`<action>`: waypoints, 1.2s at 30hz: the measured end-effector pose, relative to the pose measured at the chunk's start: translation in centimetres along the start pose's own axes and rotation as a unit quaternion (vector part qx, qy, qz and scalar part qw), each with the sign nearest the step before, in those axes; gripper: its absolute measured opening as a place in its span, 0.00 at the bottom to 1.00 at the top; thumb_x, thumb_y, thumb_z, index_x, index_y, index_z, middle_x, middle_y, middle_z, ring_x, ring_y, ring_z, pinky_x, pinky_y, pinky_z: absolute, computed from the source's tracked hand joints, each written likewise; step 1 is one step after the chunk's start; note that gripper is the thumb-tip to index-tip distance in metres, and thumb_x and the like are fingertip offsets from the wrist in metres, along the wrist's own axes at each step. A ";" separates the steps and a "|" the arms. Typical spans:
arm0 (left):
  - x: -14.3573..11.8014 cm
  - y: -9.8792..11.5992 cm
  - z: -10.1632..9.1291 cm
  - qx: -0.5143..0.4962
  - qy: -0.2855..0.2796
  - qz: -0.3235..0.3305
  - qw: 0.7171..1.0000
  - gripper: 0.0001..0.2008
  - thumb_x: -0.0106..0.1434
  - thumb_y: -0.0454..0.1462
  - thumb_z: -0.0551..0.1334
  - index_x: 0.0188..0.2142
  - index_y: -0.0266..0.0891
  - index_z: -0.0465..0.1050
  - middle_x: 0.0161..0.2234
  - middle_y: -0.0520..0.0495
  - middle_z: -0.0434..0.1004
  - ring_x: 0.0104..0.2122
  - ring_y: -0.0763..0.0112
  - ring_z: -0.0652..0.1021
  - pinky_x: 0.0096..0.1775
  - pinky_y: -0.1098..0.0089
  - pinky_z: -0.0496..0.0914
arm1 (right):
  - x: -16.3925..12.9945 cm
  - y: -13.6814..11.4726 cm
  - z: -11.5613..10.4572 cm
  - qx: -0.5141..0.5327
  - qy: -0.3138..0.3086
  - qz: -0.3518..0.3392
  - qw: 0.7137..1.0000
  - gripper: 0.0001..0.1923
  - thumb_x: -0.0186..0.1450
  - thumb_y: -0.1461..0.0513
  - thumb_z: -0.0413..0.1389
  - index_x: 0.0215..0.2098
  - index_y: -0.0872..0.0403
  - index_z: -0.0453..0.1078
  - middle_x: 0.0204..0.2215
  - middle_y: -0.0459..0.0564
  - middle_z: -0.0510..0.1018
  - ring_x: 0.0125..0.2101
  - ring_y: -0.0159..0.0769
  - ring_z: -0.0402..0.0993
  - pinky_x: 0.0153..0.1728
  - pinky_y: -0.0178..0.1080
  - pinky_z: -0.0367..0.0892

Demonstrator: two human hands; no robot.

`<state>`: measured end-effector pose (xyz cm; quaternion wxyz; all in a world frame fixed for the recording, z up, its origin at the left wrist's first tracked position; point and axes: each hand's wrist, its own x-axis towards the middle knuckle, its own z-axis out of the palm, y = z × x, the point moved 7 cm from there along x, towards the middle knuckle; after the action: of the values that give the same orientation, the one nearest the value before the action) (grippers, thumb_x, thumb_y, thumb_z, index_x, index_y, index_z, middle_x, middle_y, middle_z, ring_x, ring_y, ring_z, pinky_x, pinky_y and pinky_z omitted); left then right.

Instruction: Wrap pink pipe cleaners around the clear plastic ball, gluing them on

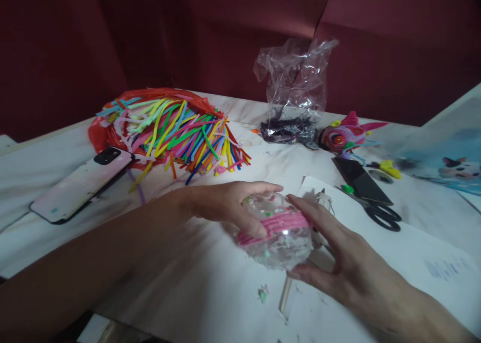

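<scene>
Glitter ball [278, 238] with its pink band is sitting between my palms: left hand [229, 205] gripping its top, right hand [334, 255] cupping its side, steadying it above the desk [210, 283].

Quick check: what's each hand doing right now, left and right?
Left hand: closed over the top of the clear ball with its pink band.
Right hand: cupped on the ball's right side, holding it.
</scene>
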<state>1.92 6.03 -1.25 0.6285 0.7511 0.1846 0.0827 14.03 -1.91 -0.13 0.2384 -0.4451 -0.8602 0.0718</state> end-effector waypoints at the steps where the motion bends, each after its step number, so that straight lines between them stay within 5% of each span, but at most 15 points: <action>1: 0.1 0.0 0.0 0.002 0.003 -0.004 1.000 0.46 0.47 0.40 0.68 0.60 0.34 0.46 0.58 0.41 0.56 0.56 0.59 0.62 0.53 0.65 0.59 | 0.0 0.0 -0.1 -0.008 0.002 0.001 1.000 0.30 0.76 0.41 0.37 0.64 0.53 0.41 0.51 0.54 0.48 0.51 0.41 0.50 0.48 0.46 0.61; 17: 0.2 1.4 0.7 0.083 0.055 -0.037 0.994 0.40 0.46 0.34 0.64 0.58 0.34 0.51 0.50 0.41 0.67 0.46 0.59 0.71 0.43 0.66 0.68 | -0.3 0.2 -0.5 -0.052 0.017 -0.002 0.999 0.31 0.76 0.40 0.34 0.63 0.53 0.42 0.51 0.54 0.49 0.50 0.40 0.52 0.45 0.46 0.63; 26: 0.1 2.2 0.5 0.147 0.111 -0.017 0.983 0.36 0.48 0.33 0.64 0.56 0.33 0.55 0.52 0.39 0.64 0.46 0.60 0.71 0.39 0.71 0.69 | -0.3 0.5 -0.5 -0.036 0.024 0.011 0.999 0.31 0.75 0.42 0.39 0.64 0.54 0.42 0.50 0.54 0.50 0.49 0.41 0.53 0.46 0.44 0.63; 30: -0.1 2.1 0.8 0.127 0.129 -0.039 0.983 0.34 0.48 0.33 0.63 0.55 0.37 0.55 0.46 0.42 0.69 0.36 0.64 0.74 0.30 0.72 0.69 | -0.4 0.4 -0.5 -0.042 0.029 0.010 0.999 0.31 0.75 0.43 0.39 0.64 0.55 0.42 0.50 0.54 0.50 0.49 0.41 0.53 0.46 0.43 0.63; 33: -0.3 2.0 0.9 0.097 0.157 -0.035 0.982 0.34 0.50 0.33 0.61 0.56 0.39 0.52 0.45 0.43 0.70 0.38 0.61 0.75 0.33 0.67 0.70 | -0.6 0.7 -0.5 -0.024 0.024 0.022 0.999 0.31 0.74 0.45 0.41 0.64 0.57 0.41 0.50 0.55 0.50 0.50 0.41 0.51 0.48 0.42 0.61; 36: -0.2 1.8 0.5 0.049 0.176 -0.020 0.983 0.34 0.49 0.34 0.63 0.55 0.38 0.52 0.53 0.39 0.63 0.50 0.56 0.68 0.46 0.62 0.66 | -0.9 1.4 -0.4 0.015 0.025 0.041 0.999 0.32 0.73 0.45 0.43 0.64 0.56 0.41 0.51 0.53 0.50 0.51 0.39 0.49 0.50 0.36 0.60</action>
<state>2.27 5.23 0.42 0.5498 0.7510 0.3112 0.1922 15.67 -1.87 -0.58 0.2631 -0.4779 -0.8339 0.0834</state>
